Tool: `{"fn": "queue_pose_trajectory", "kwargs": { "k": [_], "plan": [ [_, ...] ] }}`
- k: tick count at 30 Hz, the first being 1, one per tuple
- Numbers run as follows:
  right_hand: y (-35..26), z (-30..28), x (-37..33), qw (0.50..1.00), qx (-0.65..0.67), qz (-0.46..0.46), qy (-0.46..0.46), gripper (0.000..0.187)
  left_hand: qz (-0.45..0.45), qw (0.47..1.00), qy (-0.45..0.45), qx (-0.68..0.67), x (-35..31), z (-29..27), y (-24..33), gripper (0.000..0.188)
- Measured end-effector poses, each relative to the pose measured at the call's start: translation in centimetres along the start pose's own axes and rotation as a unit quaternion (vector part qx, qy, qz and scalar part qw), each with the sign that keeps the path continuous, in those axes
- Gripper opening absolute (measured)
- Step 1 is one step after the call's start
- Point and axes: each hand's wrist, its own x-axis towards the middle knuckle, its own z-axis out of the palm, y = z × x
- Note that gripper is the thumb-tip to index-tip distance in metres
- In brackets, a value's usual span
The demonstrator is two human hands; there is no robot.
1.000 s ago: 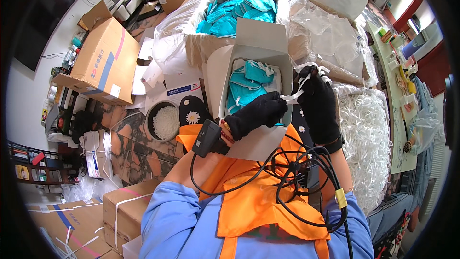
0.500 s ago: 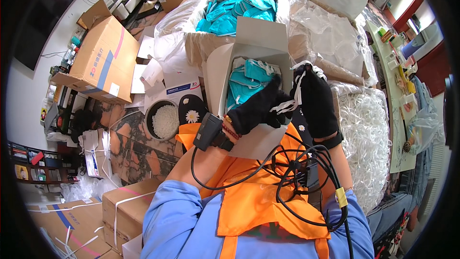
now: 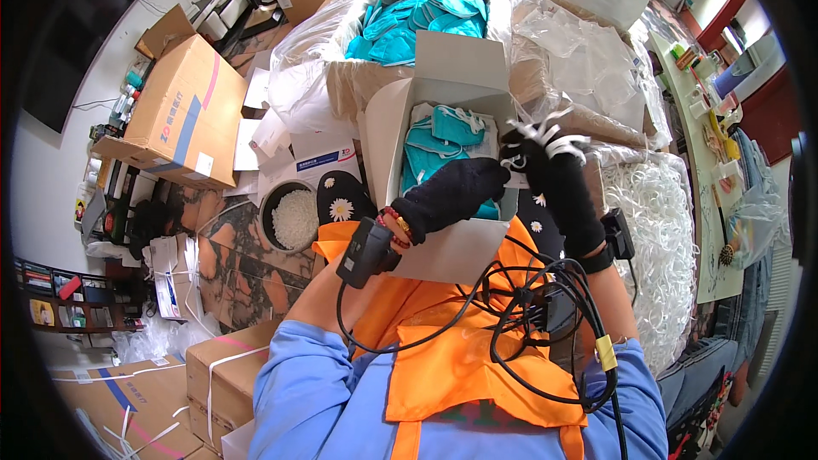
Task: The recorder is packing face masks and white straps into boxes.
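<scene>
A white carton [image 3: 464,64] with raised flaps stands in front of me, holding folded teal face masks [image 3: 430,149] with white straps. My left hand [image 3: 452,196], in a black glove, reaches over its near right part with the fingers closed. A bit of white shows at those fingertips; what they pinch is hidden. Just right of the carton, my right hand [image 3: 554,187], also gloved in black, is closed on a bunch of white elastic straps [image 3: 558,143] that fan out over its fingers. The two hands nearly touch at the fingertips.
Behind the carton stands a plastic-lined box [image 3: 341,89] heaped with teal masks [image 3: 417,25]. A pile of white straps [image 3: 648,238] lies at right. At left are a bowl of white bits [image 3: 294,217] and a cardboard box [image 3: 192,111]. Black cables [image 3: 528,290] cross my lap.
My left hand has drawn into a closed grip by the right fingertips. My right hand has turned, and the white straps now fan out above its fingers instead of hanging beside them.
</scene>
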Motion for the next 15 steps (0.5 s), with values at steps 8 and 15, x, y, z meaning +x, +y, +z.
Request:
{"fn": "queue_pose_trajectory", "kwargs": {
  "k": [8, 15],
  "plan": [
    [2.0, -0.5, -2.5, 0.974, 0.015, 0.058, -0.217, 0.031, -0.053, 0.99, -0.103, -0.082, -0.2, -2.5, 1.9, 0.017],
    [-4.6, -2.1, -6.1, 0.937, 0.107, 0.252, -0.216, 0.022, -0.201, 0.923, -0.241, -0.224, -0.4, -7.6, 5.2, 0.022]
  ]
}}
